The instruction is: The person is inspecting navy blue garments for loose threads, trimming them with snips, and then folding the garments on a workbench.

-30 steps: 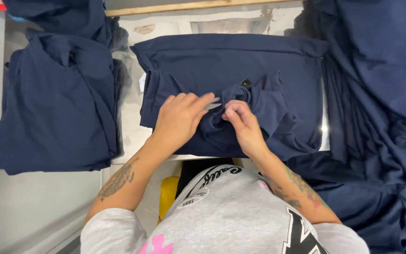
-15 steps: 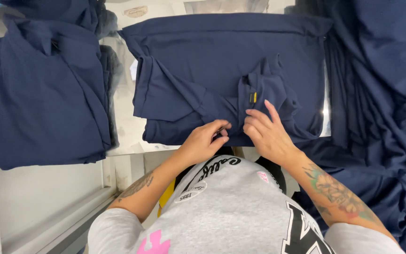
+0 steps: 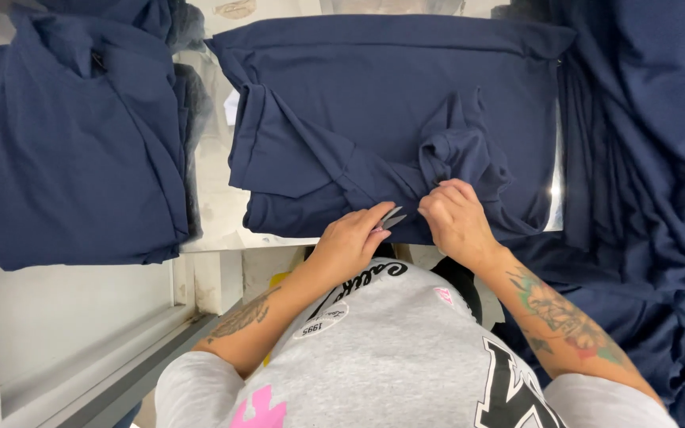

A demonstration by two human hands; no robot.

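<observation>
A navy blue garment (image 3: 390, 103) lies spread on the white table (image 3: 212, 198) in front of me, its near part bunched into a ridge. My left hand (image 3: 350, 242) holds small grey thread snips (image 3: 392, 218) at the garment's near edge, blades pointing right. My right hand (image 3: 457, 222) pinches a fold of the same garment just right of the blades. The two hands are almost touching.
A stack of navy garments (image 3: 73, 143) lies on the left of the table. A large heap of navy fabric (image 3: 644, 174) hangs at the right. A grey ledge (image 3: 81, 349) runs below the table at lower left.
Both hands have drawn back from the middle of the garment to its near edge. The snips now show in my left hand and my right hand has closed on a fold.
</observation>
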